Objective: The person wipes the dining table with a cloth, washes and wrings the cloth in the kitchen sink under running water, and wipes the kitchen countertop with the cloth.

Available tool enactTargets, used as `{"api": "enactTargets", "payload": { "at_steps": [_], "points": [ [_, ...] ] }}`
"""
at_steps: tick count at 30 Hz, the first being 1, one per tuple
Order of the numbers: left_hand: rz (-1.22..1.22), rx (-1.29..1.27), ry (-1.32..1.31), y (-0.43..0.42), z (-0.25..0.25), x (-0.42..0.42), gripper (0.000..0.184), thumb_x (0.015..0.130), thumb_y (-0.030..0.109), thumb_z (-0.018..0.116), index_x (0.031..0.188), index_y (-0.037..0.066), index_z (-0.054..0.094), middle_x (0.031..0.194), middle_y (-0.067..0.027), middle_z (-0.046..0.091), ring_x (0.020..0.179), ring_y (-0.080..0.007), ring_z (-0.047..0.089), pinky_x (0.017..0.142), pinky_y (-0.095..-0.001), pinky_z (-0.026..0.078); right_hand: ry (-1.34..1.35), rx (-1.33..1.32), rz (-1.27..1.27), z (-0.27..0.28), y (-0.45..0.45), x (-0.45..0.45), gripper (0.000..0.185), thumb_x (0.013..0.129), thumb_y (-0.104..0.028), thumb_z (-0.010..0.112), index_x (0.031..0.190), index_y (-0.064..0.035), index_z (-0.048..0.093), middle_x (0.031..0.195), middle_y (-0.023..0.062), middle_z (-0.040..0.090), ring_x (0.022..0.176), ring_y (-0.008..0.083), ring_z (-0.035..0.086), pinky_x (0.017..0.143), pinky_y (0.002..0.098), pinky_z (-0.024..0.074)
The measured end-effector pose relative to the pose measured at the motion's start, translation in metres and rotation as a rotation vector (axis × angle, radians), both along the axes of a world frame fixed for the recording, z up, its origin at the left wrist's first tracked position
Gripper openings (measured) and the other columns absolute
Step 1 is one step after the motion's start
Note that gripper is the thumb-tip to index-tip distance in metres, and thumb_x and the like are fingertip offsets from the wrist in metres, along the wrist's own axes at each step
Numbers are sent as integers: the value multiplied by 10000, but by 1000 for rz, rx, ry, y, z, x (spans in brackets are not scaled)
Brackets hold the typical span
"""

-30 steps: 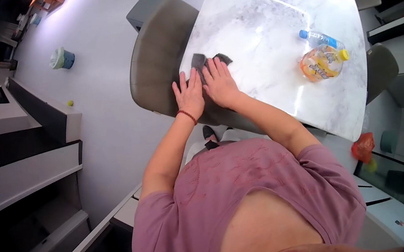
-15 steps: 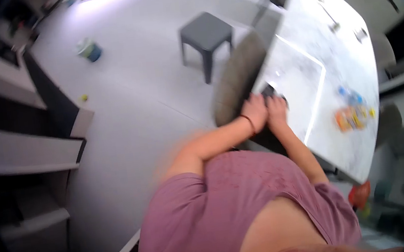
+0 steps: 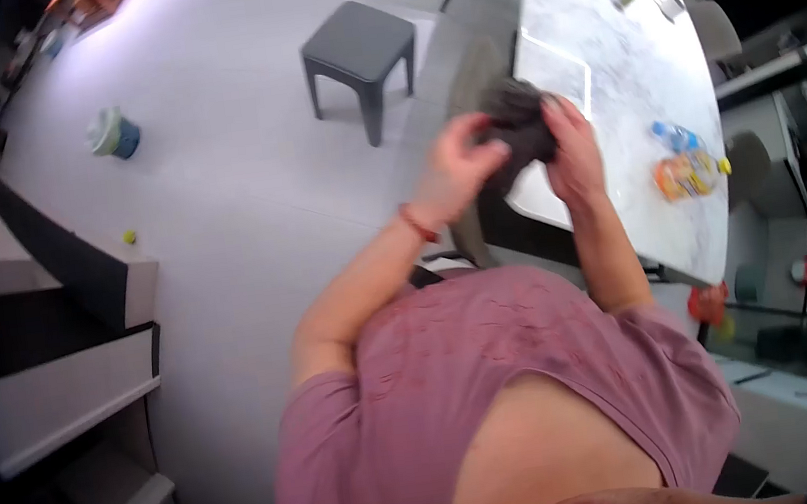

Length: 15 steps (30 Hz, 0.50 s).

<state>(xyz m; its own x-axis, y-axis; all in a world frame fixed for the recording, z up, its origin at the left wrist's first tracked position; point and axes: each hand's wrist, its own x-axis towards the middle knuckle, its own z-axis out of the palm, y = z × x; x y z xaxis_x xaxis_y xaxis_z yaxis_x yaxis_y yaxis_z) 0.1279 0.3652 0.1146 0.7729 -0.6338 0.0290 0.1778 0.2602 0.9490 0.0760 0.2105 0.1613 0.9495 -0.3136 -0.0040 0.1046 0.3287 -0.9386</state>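
A crumpled dark grey cloth (image 3: 520, 117) is held up between my two hands, at the near edge of the white marbled table (image 3: 637, 62). My right hand (image 3: 574, 150) grips its right side, thumb toward the cloth. My left hand (image 3: 454, 167), with a reddish bracelet at the wrist, has its curled fingers and thumb on the cloth's left side. Motion blurs the cloth's folds and the left fingertips.
A grey stool (image 3: 360, 44) stands on the floor ahead. An orange drink bottle (image 3: 687, 177) and a blue-labelled clear bottle (image 3: 676, 136) lie on the table. One chair (image 3: 465, 93) is tucked against it. Farther left is a small bin (image 3: 114, 134).
Both hands have lifted from the table edge with the dark cloth and moved somewhat apart. The whole view has shifted, with table and stool now farther left and higher.
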Motion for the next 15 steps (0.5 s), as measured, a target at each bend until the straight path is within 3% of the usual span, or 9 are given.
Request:
{"api": "enactTargets", "payload": {
  "at_steps": [2,4,5,9,15],
  "points": [
    [-15,-228,337,17,8,5,473,899,118,570,1307,-25,380,1184,-106,529,1070,-171,537,892,-311,463,-29,130,54,-2,5,9,268,949,-151,483,1127,31,567,1052,79,623,974,144,576,865,273,452],
    [-18,-207,402,33,20,5,479,900,109,568,1315,-22,369,1179,-104,534,1068,-172,541,890,-318,466,3,465,293,-4,11,22,268,951,-145,462,1129,33,555,1074,108,620,992,185,589,884,308,462],
    [-30,-211,484,41,22,6,486,900,101,565,1323,-18,358,1174,-101,539,1067,-173,545,887,-324,469,-2,495,302,-10,15,28,268,951,-145,462,1129,33,555,1074,108,620,992,185,589,884,308,462],
    [75,-134,360,55,13,5,487,883,46,569,1320,-19,364,1164,-103,565,1040,-169,570,863,-311,485,21,654,407,-29,28,34,274,942,-118,455,1161,33,519,1125,128,598,1013,210,590,911,339,461],
    [110,-163,329,78,-10,44,483,852,-33,549,1302,-55,377,1072,-127,608,967,-163,597,838,-275,493,95,565,401,-20,46,65,278,926,-66,457,1188,16,502,1136,110,587,1031,197,574,916,348,451]
  ]
}}
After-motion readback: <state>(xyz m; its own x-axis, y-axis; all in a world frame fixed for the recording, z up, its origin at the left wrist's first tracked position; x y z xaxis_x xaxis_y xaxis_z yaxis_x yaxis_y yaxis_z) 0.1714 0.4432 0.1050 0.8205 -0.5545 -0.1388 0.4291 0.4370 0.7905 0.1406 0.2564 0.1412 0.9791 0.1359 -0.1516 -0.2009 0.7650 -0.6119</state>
